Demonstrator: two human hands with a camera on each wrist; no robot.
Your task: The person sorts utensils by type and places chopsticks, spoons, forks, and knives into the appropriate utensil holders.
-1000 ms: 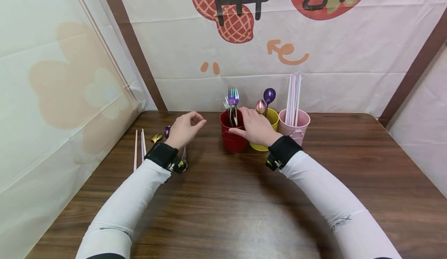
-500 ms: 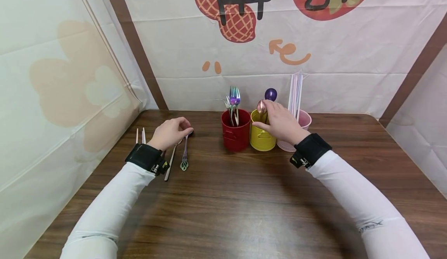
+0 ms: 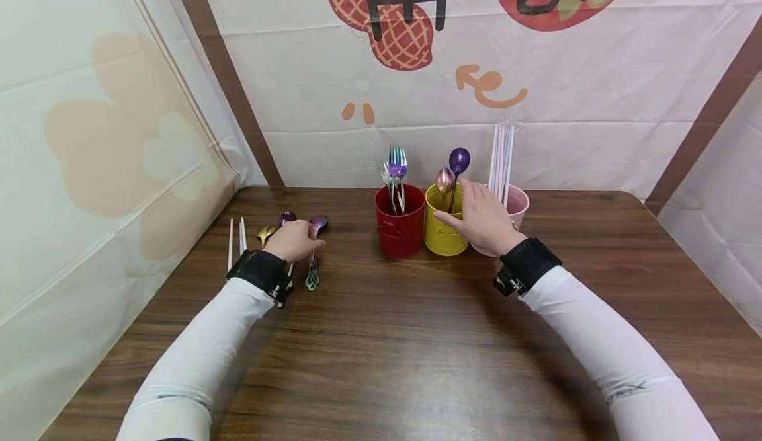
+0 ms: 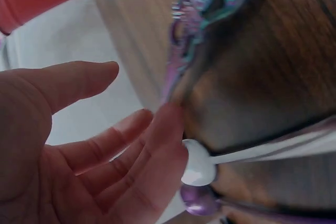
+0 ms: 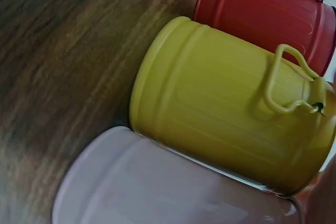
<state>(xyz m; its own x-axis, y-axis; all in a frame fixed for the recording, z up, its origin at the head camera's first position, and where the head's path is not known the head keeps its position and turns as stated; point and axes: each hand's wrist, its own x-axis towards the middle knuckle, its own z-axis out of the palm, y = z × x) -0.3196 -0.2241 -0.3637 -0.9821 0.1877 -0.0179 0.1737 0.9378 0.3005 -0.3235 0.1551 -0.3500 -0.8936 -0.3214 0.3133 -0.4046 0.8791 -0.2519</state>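
In the head view my left hand (image 3: 293, 239) reaches over several spoons at the table's left, thumb and fingertips apart. Closest to its fingertips is a purple spoon (image 3: 319, 223) with an ornate handle. In the left wrist view that openwork handle (image 4: 191, 22) lies just beyond the fingers, and a silver spoon (image 4: 199, 163) and a purple spoon (image 4: 198, 199) show beside them. My right hand (image 3: 487, 215) is at the right side of the yellow bucket (image 3: 443, 235), thumb in front and fingers at the rim. Pink and purple spoons (image 3: 459, 162) stand in this bucket.
A red bucket (image 3: 400, 233) holding forks (image 3: 397, 160) stands left of the yellow one. To its right is a pink bucket (image 3: 519, 203) with long pastel sticks (image 3: 501, 157). Thin sticks (image 3: 231, 242) and a gold spoon (image 3: 265, 233) lie far left. A printed cloth wall closes the back.
My left hand has moved left and down onto the spoons. My right hand has shifted right from the red bucket to the yellow one.
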